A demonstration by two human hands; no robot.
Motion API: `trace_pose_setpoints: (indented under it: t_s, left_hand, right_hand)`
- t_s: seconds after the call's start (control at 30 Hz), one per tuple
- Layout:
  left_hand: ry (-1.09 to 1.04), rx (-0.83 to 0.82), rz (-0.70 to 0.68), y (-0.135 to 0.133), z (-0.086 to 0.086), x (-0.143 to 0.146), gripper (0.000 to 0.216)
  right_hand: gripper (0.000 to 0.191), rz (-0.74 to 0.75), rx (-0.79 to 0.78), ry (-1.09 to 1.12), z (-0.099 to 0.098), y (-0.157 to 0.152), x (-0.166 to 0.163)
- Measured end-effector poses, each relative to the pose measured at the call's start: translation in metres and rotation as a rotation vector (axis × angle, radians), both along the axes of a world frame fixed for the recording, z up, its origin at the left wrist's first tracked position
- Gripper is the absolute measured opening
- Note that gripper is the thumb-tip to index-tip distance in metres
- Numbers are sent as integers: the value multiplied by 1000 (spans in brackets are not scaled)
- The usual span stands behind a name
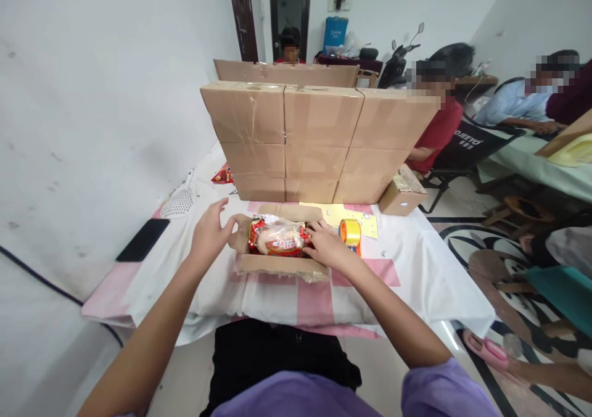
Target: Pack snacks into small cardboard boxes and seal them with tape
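A small open cardboard box (282,264) lies in front of me on the cloth, its flaps folded out. Inside are shiny red-and-clear plastic food packets (280,241), with something pale showing through the film. My left hand (210,232) is at the box's left end, fingers spread, thumb tip at the side flap. At the right end, my right hand (327,244) rests with fingers and thumb apart on the red packet there, partly hiding it. A roll of yellow tape (350,232) sits just right of that hand.
Behind the box stands a wall of stacked cartons (319,118). One small carton (403,192) stands at the right. A black phone (142,240), a white slotted scoop (178,204) and a red packet (222,174) lie left. Other people sit beyond and to the right.
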State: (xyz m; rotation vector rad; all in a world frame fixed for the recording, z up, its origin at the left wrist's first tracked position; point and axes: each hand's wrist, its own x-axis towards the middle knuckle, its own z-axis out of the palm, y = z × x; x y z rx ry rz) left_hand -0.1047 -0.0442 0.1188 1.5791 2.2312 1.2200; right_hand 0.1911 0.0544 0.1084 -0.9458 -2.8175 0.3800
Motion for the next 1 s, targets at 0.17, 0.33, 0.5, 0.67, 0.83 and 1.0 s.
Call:
trace_pose_setpoints:
  t_s: [0.17,0.33,0.5,0.67,0.83,1.0]
  left_hand:
    - [557,-209,-575,7,19,46,38]
    - [661,-494,-529,17,20,69,41]
    - [744,-541,-502,19,19,71,30]
    - [759,-503,-491,18,18,62,38]
    - [777,-495,-493,14,18,48,30]
    - [832,-435,-540,12,14,44,27]
  right_hand:
    - [30,-11,182,-185,18,-5,7]
    - [45,-182,119,-400,36,10,13]
    - [50,-135,-148,-728,44,28,-7]
    - [47,46,-346,-734,48,53,-9]
    - [55,52,-700,-640,45,70,5]
    - [49,134,-795,-602,44,69,14]
